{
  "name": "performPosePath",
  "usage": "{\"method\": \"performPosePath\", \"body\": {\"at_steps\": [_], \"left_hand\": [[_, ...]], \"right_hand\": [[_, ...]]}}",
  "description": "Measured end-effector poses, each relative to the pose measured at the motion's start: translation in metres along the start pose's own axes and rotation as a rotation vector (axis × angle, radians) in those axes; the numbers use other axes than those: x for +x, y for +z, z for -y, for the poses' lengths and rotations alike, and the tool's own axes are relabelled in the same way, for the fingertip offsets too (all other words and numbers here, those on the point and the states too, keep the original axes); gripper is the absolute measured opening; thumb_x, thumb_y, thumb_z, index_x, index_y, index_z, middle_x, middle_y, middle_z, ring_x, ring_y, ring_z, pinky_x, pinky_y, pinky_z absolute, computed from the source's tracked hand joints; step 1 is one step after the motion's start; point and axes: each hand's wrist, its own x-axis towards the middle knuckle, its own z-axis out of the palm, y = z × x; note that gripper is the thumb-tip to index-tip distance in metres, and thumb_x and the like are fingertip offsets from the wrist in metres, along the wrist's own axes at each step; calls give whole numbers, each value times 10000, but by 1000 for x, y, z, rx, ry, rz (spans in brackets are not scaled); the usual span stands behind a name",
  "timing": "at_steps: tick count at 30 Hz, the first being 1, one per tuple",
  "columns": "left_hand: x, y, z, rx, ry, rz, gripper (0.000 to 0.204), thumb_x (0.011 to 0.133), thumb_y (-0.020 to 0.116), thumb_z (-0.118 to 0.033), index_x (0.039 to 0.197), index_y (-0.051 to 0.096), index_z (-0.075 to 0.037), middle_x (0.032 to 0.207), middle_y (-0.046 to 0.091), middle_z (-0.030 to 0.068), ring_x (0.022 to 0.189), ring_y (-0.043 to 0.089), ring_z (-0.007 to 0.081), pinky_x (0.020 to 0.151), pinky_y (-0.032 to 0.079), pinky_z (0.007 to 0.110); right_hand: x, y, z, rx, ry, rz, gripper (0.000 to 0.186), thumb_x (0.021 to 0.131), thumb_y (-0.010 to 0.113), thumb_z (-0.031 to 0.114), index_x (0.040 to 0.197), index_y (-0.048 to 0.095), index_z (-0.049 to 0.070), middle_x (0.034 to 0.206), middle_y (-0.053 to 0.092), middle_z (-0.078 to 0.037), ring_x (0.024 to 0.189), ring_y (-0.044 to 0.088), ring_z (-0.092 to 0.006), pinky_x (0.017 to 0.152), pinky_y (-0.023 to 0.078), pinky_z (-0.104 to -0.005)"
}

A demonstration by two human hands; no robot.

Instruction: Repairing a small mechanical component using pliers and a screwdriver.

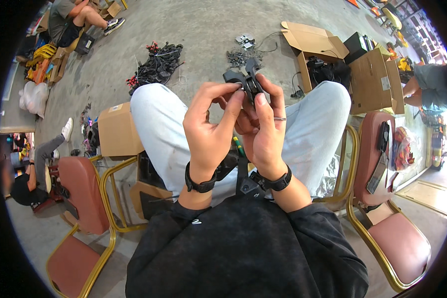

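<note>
Above my lap, both hands grip a small black part (248, 83) with curved, jaw-like arms, whose exact kind I cannot make out. My left hand (211, 121) pinches its left side between thumb and fingers. On the other side, the thumb and forefinger of my right hand (265, 129) press against it, with the remaining fingers curled below. Fingers cover much of the part's lower end. Just beneath the hands shows a green-and-yellow handle (239, 147); whether a finger touches it is unclear.
Tangled black cables (159, 67) and small metal pieces (238, 58) lie on the concrete floor ahead. An open cardboard box (304, 74) stands ahead right, another box (118, 130) by my left knee. Padded chairs (84, 196) flank me. People sit or stand at both sides.
</note>
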Motion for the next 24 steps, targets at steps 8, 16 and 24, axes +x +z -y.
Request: {"method": "performPosePath", "body": {"at_steps": [8,16,24], "left_hand": [[1,-1,2,-56,-100,-36,101,803,630,3,903,617,4,820,601,47,714,535,97,620,410,230],[4,0,9,69,6,-69,116,787,644,25,902,626,17,821,620,65,714,579,144,628,436,244],[3,7,19,184,71,-60,161,801,642,47,959,612,51,893,620,70,808,589,121,747,472,241]], "right_hand": [[2,-1,2,-48,-2,-44,304,918,551,141,1209,478,92,644,429,54,497,316,-26,438,237,-199],[11,-6,5,-204,32,37,305,913,541,133,1209,481,95,664,467,46,496,333,-15,430,230,-187],[22,-14,1,-475,-51,24,382,923,511,147,1273,376,74,680,507,38,486,368,-31,452,290,-185]]}}
